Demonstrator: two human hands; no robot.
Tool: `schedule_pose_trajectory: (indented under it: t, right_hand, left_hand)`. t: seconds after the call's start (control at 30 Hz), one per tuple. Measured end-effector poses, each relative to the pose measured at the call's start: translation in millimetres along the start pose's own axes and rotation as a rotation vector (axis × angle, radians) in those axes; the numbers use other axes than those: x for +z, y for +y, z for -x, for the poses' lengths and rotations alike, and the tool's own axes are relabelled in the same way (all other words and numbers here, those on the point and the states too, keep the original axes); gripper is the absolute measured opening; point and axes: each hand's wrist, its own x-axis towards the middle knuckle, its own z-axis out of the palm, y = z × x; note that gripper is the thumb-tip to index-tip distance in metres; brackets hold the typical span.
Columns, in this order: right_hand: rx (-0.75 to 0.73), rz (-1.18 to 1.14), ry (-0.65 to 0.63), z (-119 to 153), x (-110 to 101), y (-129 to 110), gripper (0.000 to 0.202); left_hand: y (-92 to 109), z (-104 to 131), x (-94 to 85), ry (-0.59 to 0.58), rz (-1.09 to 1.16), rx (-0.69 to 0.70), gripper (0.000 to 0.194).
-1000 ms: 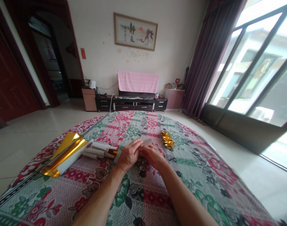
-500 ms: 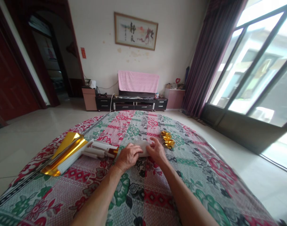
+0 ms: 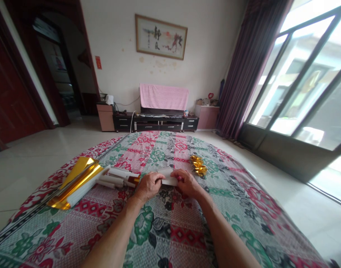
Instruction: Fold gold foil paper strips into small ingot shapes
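Both hands grip a small piece of white paper (image 3: 169, 178) just above the patterned tablecloth (image 3: 159, 223). My left hand (image 3: 150, 185) pinches its left end, and my right hand (image 3: 188, 183) has its fingers closed on the right end. The far side of the paper is partly covered by the fingers. Left of my left hand lie several white paper rolls (image 3: 114, 178), one with a golden-brown end. Beside them rests a large loose roll of gold foil paper (image 3: 79, 182) with a white back. Crumpled gold foil pieces (image 3: 198, 165) sit beyond my right hand.
The cloth covers a large rounded table. Past its far edge stand a low black cabinet (image 3: 164, 124) and something draped with a pink towel (image 3: 164, 96). A purple curtain (image 3: 237, 70) and glazed doors are on the right, and a dark red door (image 3: 13, 85) is on the left.
My right hand has turned and lowered, its fingers now closed around the paper's right end. The paper shows a straighter front edge between the hands. My left hand has shifted slightly left.
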Motion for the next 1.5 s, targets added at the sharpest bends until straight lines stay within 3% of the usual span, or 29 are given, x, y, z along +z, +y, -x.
schedule_pose_trajectory:
  t: [0.1,0.2,0.43,0.63,1.03,1.17,1.5]
  right_hand:
    - [0.01,0.029,-0.029,3,-2,-3,0.045]
    - [0.006,0.028,0.021,5,1,-6,0.038]
    - [-0.048,0.04,0.147,5,6,-13,0.024]
    - [-0.087,0.093,0.065,8,9,-12,0.015]
    - [-0.083,0.049,0.028,9,8,-12,0.016]
    - [-0.107,0.021,0.009,9,6,-10,0.015]
    - [-0.087,0.036,0.049,8,9,-6,0.014]
  left_hand:
    - [1,-1,-1.4,0.014,0.048,-0.06,0.026]
    - [1,-1,-2.1,0.032,0.041,-0.079,0.025]
    - [-4,-1,0.2,0.052,-0.113,0.071,0.029]
    - [-4,0,-3.0,0.008,-0.22,0.119,0.029]
    - [-6,6,-11.3,-0.105,-0.098,0.18,0.023]
    - [-6,6,-10.1,-0.12,-0.089,0.147,0.01]
    - [1,-1,-10.4,-0.133,-0.096,0.064,0.015]
